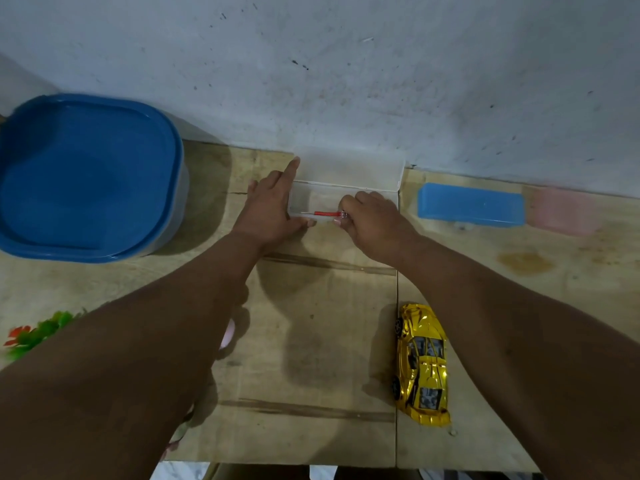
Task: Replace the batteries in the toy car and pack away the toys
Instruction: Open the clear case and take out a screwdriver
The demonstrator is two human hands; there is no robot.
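A clear plastic box stands open against the wall, its lid tilted back. My left hand rests on the box's left end, forefinger stretched out along its side and thumb at the front edge. My right hand pinches a small red-handled tool that lies inside the box along the front wall. A shiny yellow toy car sits on its wheels on the table, near right, apart from both hands.
A large container with a blue lid stands at the far left. A blue box and a pink box lie by the wall on the right. A green and red plastic plant shows at the left edge. The table's front edge is near me.
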